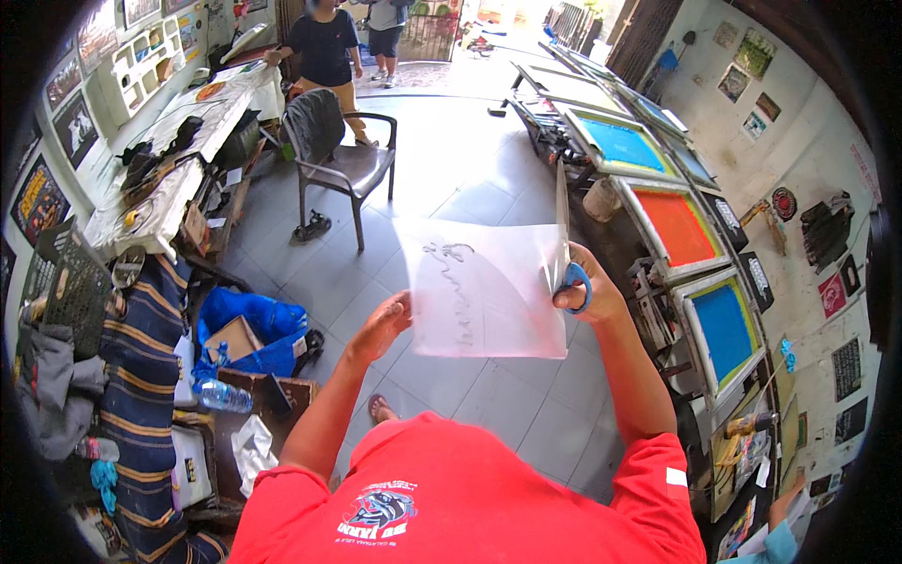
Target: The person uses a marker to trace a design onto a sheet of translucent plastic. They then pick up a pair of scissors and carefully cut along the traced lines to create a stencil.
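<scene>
A translucent sheet (486,296) with dark, wavy brush-like marks is held up in front of my red shirt. My right hand (595,285) grips its right edge together with blue-handled scissors (577,287). The scissors' blades point away from me, along the sheet's right side. At the opposite edge is my left hand (384,326), its fingertips at or just behind the sheet. Whether those fingers pinch it cannot be told.
Framed printing screens (722,335) line a rack on the right. A plastic armchair (352,166) stands ahead, near a person (320,49). To the left are a blue bag (282,352) holding cardboard, a water bottle (222,395) and a long worktable (204,130). Another person's arm (779,522) shows at lower right.
</scene>
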A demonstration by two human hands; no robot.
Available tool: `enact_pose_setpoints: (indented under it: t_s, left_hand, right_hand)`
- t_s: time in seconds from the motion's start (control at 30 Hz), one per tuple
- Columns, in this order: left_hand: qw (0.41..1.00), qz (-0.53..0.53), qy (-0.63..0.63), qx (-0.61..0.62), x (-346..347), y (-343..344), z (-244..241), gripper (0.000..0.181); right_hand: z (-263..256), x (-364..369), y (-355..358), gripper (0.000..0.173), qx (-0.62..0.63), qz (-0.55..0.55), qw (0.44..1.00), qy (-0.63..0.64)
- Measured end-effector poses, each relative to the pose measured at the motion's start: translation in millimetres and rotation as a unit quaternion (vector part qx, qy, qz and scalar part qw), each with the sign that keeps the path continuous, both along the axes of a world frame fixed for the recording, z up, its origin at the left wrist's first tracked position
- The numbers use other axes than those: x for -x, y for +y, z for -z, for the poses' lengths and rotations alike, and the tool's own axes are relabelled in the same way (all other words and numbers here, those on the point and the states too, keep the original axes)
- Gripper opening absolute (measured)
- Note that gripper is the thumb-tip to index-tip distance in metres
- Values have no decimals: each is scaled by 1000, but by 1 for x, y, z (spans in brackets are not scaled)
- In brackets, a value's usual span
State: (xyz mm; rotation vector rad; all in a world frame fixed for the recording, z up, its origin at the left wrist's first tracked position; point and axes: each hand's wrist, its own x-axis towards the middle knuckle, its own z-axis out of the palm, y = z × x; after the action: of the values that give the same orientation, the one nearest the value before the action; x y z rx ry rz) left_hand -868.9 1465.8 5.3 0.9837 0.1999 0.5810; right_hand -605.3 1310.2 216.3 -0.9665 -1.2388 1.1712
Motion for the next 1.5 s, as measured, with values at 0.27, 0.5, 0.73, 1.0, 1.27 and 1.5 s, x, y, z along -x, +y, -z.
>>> enact_pose_setpoints:
  t_s: [0.27,0.5,0.73,1.0,1.27,1.5]
  left_hand:
    - [994,64,21,82,-31,93,-69,55]
    - [996,47,-23,77,-36,144,-135,45]
    - [992,-88,6,93,-37,181,-174,51]
    - [971,-184,0,153,-23,192,-160,42]
    - [969,-193,-7,157,7,196,-143,38]
    - [966,-189,29,174,36,201,-126,37]
  right_hand:
    - [4,-45,72,41,-2,126,992,3]
    - [83,-82,121,45,14,224,952,208]
    - [264,-28,121,69,152,11,955,256]
    - [204,24,192,82,114,-120,984,73]
    - [193,44,213,87,59,-141,983,102]
    - [189,57,204,87,61,-132,986,82]
